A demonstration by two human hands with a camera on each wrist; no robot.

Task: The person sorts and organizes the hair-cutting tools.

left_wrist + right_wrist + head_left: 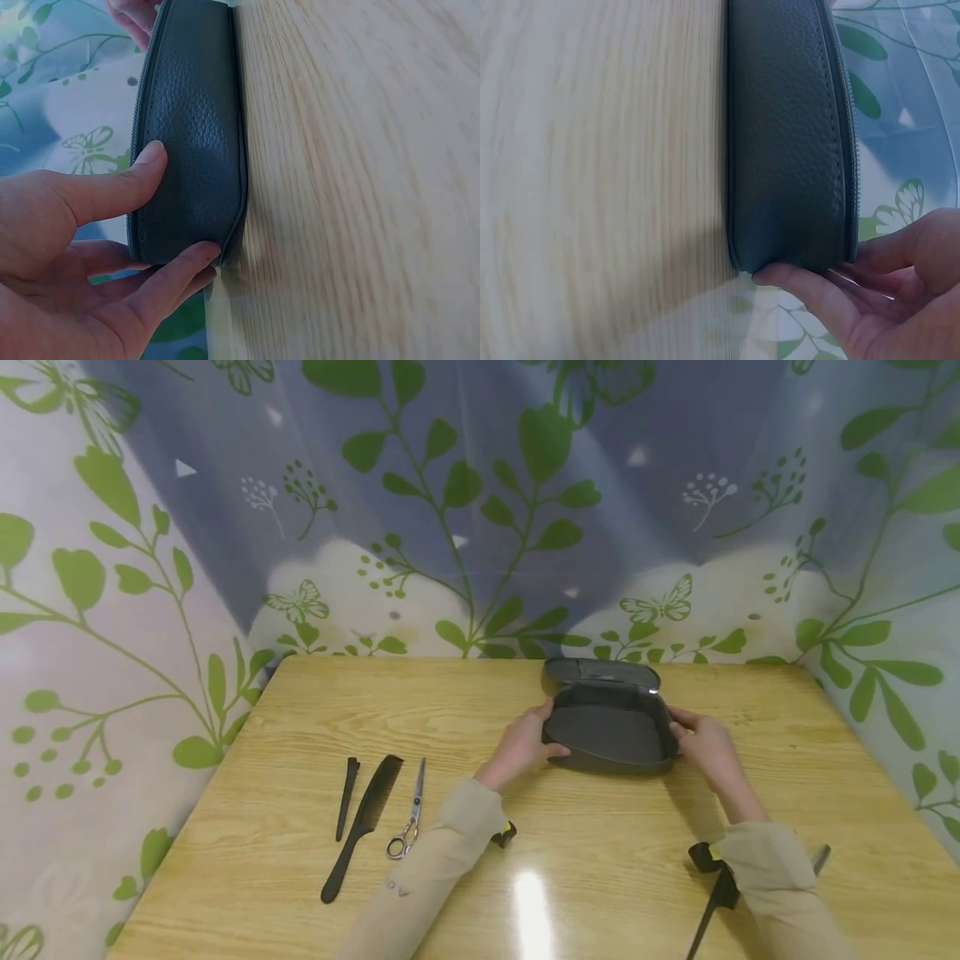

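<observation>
A dark grey, leather-like zippered case lies on the table with its lid folded back, and its inside looks bare. My left hand grips its left end. In the left wrist view the left thumb presses the side wall while the fingers lie around the end. At the opposite end my right hand holds the case. In the right wrist view the right thumb touches the lower corner, and the other fingers are behind the zipper edge.
On the left of the wooden table lie a slim black hair clip, a black handled comb and silver scissors. A thin black pointed tool lies partly hidden under the right sleeve. Leaf-patterned curtain hangs behind the table.
</observation>
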